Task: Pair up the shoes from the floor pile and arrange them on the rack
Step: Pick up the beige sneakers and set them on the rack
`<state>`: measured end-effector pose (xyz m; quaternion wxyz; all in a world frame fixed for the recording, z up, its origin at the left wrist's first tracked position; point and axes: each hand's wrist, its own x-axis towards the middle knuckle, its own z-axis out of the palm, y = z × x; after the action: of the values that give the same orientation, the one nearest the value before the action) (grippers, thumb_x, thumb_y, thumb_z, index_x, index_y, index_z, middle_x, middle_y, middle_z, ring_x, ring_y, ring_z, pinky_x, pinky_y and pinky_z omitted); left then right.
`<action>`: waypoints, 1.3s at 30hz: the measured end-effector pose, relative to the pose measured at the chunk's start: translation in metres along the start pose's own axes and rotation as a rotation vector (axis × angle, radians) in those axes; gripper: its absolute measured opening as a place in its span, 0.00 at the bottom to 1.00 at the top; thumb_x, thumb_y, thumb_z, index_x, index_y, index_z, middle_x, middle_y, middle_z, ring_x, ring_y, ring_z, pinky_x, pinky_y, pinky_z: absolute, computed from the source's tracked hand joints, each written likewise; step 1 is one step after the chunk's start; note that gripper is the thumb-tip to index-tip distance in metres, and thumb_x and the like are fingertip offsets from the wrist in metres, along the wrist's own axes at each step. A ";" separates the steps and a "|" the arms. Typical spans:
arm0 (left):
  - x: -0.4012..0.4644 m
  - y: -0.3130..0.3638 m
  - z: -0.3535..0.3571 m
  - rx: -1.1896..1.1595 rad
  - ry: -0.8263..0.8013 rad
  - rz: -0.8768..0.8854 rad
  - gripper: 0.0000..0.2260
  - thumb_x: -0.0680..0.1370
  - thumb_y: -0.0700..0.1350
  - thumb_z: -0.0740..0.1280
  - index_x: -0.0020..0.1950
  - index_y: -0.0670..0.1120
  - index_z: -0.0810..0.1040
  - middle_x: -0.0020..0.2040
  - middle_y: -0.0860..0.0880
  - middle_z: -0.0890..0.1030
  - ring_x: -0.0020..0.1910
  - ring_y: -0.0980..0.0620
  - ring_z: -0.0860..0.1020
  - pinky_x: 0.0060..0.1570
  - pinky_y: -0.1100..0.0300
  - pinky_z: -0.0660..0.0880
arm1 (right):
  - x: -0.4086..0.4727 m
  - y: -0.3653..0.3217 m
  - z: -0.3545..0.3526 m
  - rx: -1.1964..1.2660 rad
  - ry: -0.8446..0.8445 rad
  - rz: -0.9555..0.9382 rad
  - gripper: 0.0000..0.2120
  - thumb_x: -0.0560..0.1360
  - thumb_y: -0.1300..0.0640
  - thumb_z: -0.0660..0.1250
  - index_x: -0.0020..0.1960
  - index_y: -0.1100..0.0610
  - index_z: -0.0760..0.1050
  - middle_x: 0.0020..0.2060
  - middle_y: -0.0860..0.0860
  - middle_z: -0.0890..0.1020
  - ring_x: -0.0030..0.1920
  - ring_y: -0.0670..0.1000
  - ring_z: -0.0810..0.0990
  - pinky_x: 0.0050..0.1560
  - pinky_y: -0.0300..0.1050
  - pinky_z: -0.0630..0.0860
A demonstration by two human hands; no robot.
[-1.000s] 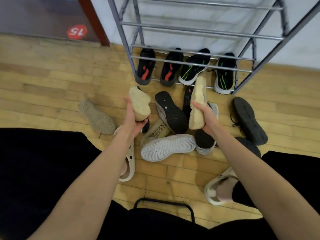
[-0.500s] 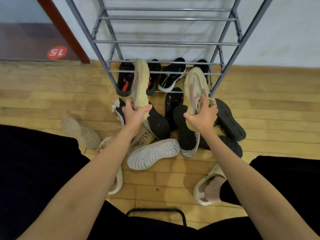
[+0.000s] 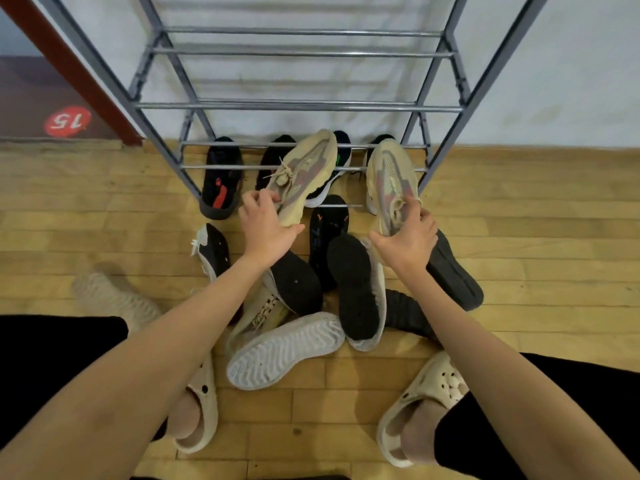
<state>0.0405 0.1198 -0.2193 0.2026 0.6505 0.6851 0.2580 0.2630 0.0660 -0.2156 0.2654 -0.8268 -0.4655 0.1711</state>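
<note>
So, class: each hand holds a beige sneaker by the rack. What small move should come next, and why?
Probably lift both onto an upper tier: the left hand and right hand hold a matching beige pair, black shoes fill the bottom row, and the rack bars above are bare.

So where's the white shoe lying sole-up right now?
The white shoe lying sole-up is on the wooden floor at the pile's near edge, between the person's forearms, just left of the black-soled shoe.

Your rack (image 3: 298, 106) has its upper shelves bare between the rails. Black sneakers (image 3: 221, 178) crowd its bottom shelf, and the floor pile (image 3: 311, 299) blocks its front edge.
</note>
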 end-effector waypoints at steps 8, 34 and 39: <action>0.063 0.019 0.029 0.032 0.011 0.070 0.29 0.67 0.49 0.76 0.63 0.43 0.68 0.65 0.41 0.64 0.64 0.41 0.64 0.58 0.56 0.64 | 0.082 -0.020 0.006 -0.077 0.016 -0.139 0.32 0.67 0.45 0.70 0.66 0.55 0.65 0.62 0.56 0.73 0.63 0.61 0.69 0.64 0.55 0.66; 0.092 0.036 0.064 -0.092 -0.152 0.234 0.26 0.75 0.37 0.67 0.72 0.44 0.67 0.70 0.42 0.66 0.68 0.45 0.68 0.66 0.60 0.65 | 0.101 -0.017 0.045 -0.419 -0.012 -0.509 0.29 0.74 0.61 0.60 0.74 0.62 0.59 0.77 0.62 0.53 0.78 0.59 0.46 0.77 0.54 0.43; 0.038 0.008 0.052 -0.023 -0.152 0.286 0.19 0.74 0.35 0.66 0.65 0.41 0.72 0.64 0.41 0.70 0.63 0.45 0.71 0.63 0.59 0.69 | 0.072 0.001 0.046 -0.318 -0.136 -0.457 0.26 0.75 0.62 0.61 0.71 0.64 0.62 0.71 0.63 0.62 0.73 0.63 0.59 0.72 0.55 0.58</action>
<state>0.0757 0.1622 -0.2528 0.2225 0.7567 0.5650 0.2423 0.2756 0.1407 -0.2559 0.1324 -0.7182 -0.6776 0.0867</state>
